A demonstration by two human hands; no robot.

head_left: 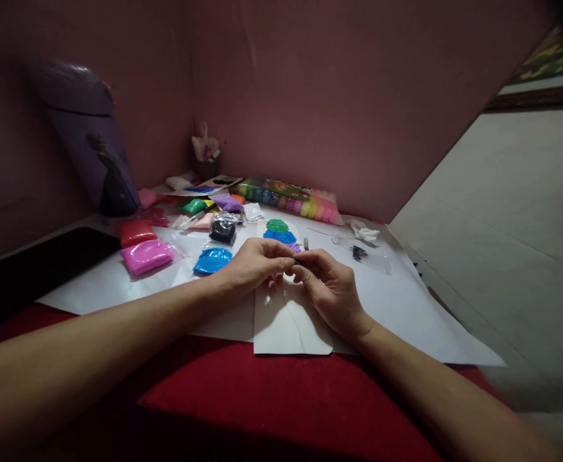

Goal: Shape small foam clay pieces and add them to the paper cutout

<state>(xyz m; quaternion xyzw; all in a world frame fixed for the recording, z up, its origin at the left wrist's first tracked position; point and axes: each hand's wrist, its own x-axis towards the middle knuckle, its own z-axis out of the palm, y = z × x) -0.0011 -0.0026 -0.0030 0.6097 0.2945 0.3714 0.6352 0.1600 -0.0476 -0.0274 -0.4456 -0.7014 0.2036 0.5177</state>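
Observation:
My left hand (pixel 257 262) and my right hand (pixel 333 287) meet above a white board (pixel 281 335), their fingertips pinched together. Between them is a small dark piece (pixel 296 261), mostly covered by the fingers; it looks like black modelling clay. A thin line, perhaps a thread, runs from below the fingers down the board. Just beyond my hands the board bears textured green clay (pixel 277 225), blue clay (pixel 278 237) and some purple clay (pixel 294 247), partly hidden. The prongs of a fork (pixel 305 244) show past my right fingers.
Bagged clay lies to the left: pink (pixel 147 258), red (pixel 137 233), blue (pixel 212 260) and black (pixel 223 228). A long multicoloured pack (pixel 288 200) rests by the wall. Black scraps (pixel 359 253) sit on plastic at right. A dark slab (pixel 45 266) occupies the left edge.

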